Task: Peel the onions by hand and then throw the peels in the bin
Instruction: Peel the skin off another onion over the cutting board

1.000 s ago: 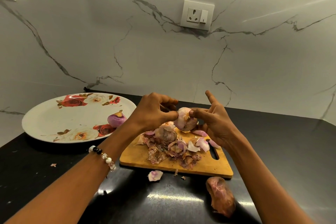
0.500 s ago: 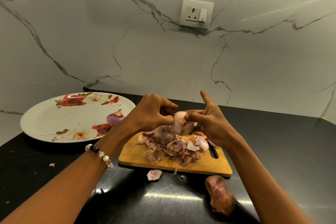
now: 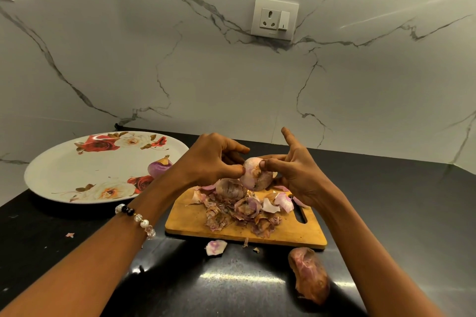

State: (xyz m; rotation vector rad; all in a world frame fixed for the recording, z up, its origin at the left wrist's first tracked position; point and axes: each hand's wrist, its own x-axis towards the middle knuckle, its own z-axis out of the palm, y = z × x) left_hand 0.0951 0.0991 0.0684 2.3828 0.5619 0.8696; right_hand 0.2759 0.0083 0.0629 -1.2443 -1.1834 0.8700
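Observation:
A pale pink onion (image 3: pixel 256 174) is held above the wooden cutting board (image 3: pixel 190 219), with both hands on it. My left hand (image 3: pixel 211 162) pinches its left side with thumb and fingers. My right hand (image 3: pixel 296 172) pinches its top right, index finger raised. Under the onion sits another onion (image 3: pixel 229 188) with dry skin, on a heap of peels (image 3: pixel 239 213) spread over the board. One peeled purple onion (image 3: pixel 159 167) lies on the floral plate (image 3: pixel 77 172) to the left. No bin is in view.
A brown unpeeled onion (image 3: pixel 309 275) lies on the black counter (image 3: pixel 386 201) in front of the board's right corner. Loose peel scraps (image 3: pixel 215 247) lie near the board's front edge and one scrap (image 3: pixel 69 235) far left. Marble wall with a socket (image 3: pixel 274 18) stands behind.
Both hands have kept working on the held onion; the fingers have shifted slightly on it and the onion has turned a little. Nothing else has moved.

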